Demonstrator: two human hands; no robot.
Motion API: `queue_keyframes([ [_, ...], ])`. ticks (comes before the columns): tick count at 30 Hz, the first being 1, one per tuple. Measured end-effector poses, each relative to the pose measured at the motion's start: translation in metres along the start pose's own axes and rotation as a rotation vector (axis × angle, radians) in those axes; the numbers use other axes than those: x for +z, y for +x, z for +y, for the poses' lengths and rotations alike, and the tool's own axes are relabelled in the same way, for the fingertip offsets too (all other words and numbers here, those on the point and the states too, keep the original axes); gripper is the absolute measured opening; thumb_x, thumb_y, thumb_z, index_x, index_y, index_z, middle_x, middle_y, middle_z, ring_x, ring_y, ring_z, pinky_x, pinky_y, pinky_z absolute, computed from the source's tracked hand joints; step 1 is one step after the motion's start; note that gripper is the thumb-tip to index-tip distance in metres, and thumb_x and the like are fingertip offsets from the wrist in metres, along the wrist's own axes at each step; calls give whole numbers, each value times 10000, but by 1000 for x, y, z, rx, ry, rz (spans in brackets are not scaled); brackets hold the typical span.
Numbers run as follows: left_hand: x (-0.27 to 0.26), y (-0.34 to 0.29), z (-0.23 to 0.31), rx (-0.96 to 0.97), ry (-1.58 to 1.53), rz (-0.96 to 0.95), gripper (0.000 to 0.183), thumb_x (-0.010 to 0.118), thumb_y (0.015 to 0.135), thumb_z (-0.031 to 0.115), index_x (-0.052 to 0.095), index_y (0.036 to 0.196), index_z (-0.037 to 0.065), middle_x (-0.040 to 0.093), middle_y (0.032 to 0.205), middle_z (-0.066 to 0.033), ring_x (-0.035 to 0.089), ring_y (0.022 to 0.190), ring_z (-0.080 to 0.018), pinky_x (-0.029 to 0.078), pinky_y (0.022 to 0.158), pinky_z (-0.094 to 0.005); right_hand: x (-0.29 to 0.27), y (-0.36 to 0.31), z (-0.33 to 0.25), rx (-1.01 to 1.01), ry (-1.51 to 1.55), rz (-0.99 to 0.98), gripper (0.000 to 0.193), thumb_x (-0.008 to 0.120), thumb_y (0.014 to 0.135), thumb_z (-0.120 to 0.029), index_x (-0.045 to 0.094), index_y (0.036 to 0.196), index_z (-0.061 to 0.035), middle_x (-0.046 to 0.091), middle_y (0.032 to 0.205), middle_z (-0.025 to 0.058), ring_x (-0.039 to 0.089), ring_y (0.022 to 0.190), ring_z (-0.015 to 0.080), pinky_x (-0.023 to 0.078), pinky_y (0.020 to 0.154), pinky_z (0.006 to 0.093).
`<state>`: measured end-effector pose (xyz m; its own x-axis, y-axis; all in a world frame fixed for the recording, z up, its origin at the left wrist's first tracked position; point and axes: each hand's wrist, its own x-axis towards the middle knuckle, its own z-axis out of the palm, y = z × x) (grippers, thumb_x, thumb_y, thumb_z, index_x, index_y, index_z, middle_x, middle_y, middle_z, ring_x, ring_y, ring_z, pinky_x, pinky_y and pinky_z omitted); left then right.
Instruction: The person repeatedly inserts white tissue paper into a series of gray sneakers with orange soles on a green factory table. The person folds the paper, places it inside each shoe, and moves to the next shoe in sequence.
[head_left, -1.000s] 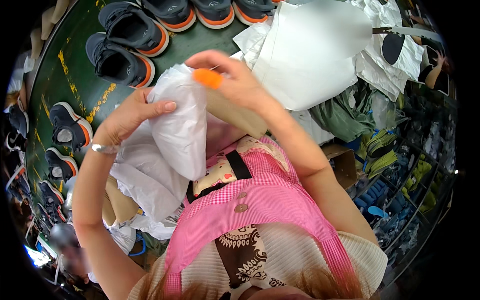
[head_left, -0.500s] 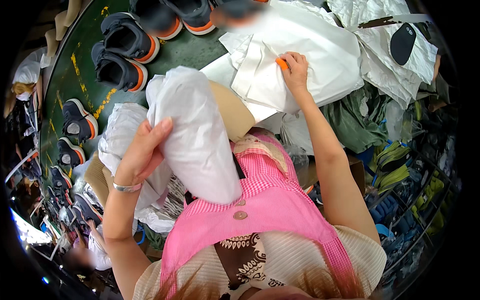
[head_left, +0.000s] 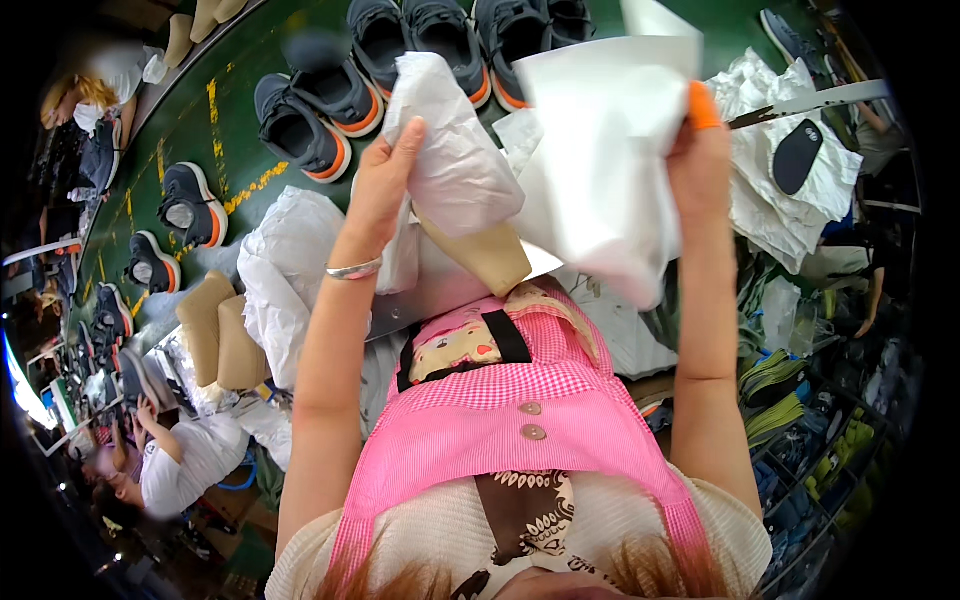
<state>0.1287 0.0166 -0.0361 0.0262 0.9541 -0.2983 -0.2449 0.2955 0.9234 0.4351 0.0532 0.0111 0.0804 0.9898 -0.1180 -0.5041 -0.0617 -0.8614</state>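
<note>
My left hand (head_left: 385, 190) grips a bundle wrapped in crinkled white paper (head_left: 450, 150), thumb on its near side; what the paper covers is hidden. Just below the bundle, a smooth tan moulded piece (head_left: 485, 258) shows over my lap. In my right hand (head_left: 700, 165), an orange cover (head_left: 703, 106) on one finger, a white paper sheet (head_left: 600, 150) is lifted and blurred by motion. That hand's fingers are closed at the sheet's right edge. Left of my left forearm lies another white paper-wrapped bundle (head_left: 290, 270).
Dark grey shoes with orange-and-white soles (head_left: 310, 140) stand along the green table (head_left: 235, 130). Two tan moulded pieces (head_left: 205, 325) lie at left. Crumpled white paper with a black insole (head_left: 798, 157) is at right, by a metal bar (head_left: 810, 103). Another person (head_left: 190, 460) sits at lower left.
My left hand has carried the wrapped bundle away from my body and to the right. My right hand, earlier on the paper pile, has lifted a sheet and moved right.
</note>
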Motion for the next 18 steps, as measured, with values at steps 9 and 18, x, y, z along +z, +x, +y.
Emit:
queue_keyframes([
  [9,-38,-3,-43,-11,-716,-195,310,580,904,161,573,1179,18,602,1133,-47,568,986,-137,463,822,-255,138,-70,60,-107,-533,-523,155,583,907,-169,547,968,-31,607,899,33,572,917,114,433,807,237],
  [18,-44,-1,-29,6,-713,-274,329,575,908,167,558,1200,17,606,1127,-53,574,984,-140,466,827,-258,158,-8,88,-874,-1185,-371,753,608,864,-409,272,1416,-21,364,1408,208,388,1261,361,308,1028,435],
])
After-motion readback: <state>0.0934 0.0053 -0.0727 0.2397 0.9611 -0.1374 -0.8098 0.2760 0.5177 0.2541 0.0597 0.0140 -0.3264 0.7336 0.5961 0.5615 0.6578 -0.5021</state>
